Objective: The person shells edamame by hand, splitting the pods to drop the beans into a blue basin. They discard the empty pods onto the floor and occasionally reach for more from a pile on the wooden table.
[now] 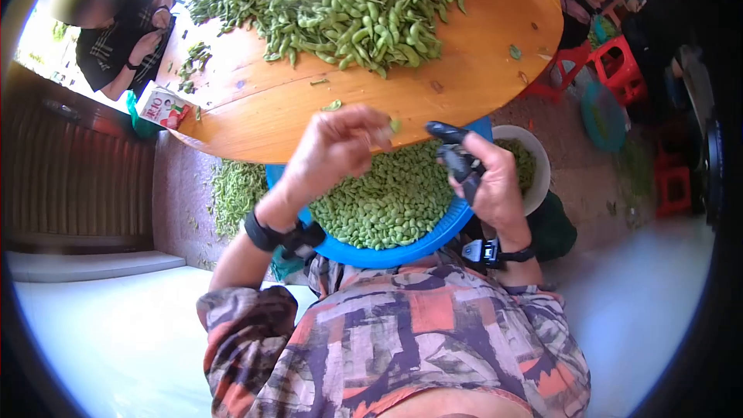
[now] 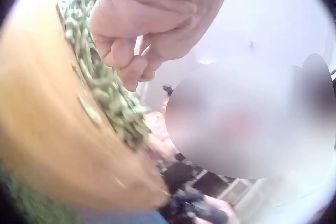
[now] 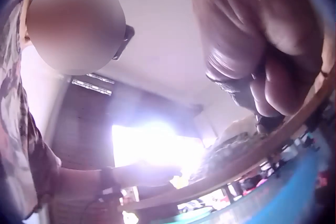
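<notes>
My left hand (image 1: 337, 145) is over the near table edge, its thumb and fingers pinching a small green soybean pod (image 1: 395, 125). The left wrist view shows those fingers (image 2: 135, 66) curled, with most of the pod hidden. My right hand (image 1: 495, 182) hovers at the right of a blue basin (image 1: 364, 255), fingers loosely bent and the thumb apart from them. Black covers (image 1: 446, 132) wrap its thumb and fingers; nothing shows between them. Shelled green soybeans (image 1: 379, 205) fill the basin below both hands. A large heap of soybean pods (image 1: 364, 11) lies on the wooden table (image 1: 255, 101).
A white bowl (image 1: 542, 174) with green contents stands right of the basin. More green pieces (image 1: 236, 193) lie on the floor at left. A printed carton (image 1: 162, 108) sits at the table's left edge. Red stools (image 1: 619, 66) stand at right. Other people sit around the table.
</notes>
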Demonstrator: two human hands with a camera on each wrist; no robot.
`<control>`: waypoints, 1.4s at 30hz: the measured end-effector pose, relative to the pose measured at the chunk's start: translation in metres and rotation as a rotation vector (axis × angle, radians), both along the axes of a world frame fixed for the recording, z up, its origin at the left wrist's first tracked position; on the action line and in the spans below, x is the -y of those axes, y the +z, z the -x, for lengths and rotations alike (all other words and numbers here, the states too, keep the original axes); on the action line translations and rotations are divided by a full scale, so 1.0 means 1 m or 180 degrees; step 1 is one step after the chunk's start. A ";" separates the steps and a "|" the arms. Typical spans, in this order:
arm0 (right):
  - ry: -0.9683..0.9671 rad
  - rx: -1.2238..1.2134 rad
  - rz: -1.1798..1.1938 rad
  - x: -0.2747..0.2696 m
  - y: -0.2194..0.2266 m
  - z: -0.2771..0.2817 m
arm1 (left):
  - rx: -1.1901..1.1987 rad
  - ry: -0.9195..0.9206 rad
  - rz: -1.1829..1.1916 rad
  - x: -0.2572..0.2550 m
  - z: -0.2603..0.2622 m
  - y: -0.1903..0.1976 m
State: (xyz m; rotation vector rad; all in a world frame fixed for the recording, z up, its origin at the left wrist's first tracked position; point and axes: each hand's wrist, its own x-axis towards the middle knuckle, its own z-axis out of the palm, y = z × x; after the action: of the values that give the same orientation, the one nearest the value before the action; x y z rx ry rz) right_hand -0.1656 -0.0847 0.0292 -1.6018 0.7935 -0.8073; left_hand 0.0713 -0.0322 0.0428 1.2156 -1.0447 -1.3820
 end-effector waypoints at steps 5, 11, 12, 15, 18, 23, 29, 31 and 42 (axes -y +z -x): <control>0.0466 0.0135 -0.0401 -0.008 0.005 -0.008 | -0.0468 0.0143 -0.0257 -0.023 0.043 -0.022; 0.0372 -0.0079 -0.0382 -0.010 -0.012 -0.002 | -0.0113 0.0566 0.0063 -0.028 0.059 -0.047; 0.0327 -0.0090 -0.0194 -0.009 -0.015 -0.003 | 0.0028 0.0621 0.0134 -0.029 0.061 -0.049; 0.0332 -0.0039 -0.0520 -0.008 -0.010 -0.003 | -0.0506 0.0602 -0.0110 -0.030 0.063 -0.045; 0.0353 -0.0072 -0.0678 -0.008 -0.014 0.000 | -0.0681 0.0681 -0.0133 -0.030 0.069 -0.049; 0.0456 -0.0009 -0.0001 -0.008 -0.015 0.005 | 0.0614 0.0999 0.0500 -0.029 0.076 -0.060; 0.0294 -0.0223 0.0946 -0.007 -0.021 0.003 | 0.0652 0.1033 0.0463 -0.032 0.074 -0.060; 0.0729 0.0477 -0.1331 -0.005 -0.021 0.010 | -0.1700 0.0272 -0.0413 -0.033 0.065 -0.054; 0.0056 -0.0364 0.0756 -0.022 -0.024 -0.004 | 0.1582 0.0964 0.0887 -0.034 0.077 -0.063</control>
State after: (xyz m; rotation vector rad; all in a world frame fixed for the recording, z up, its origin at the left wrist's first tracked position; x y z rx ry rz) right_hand -0.1616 -0.0631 0.0054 -1.8772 0.7858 -0.8271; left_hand -0.0056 0.0018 -0.0200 1.4683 -1.2772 -0.6865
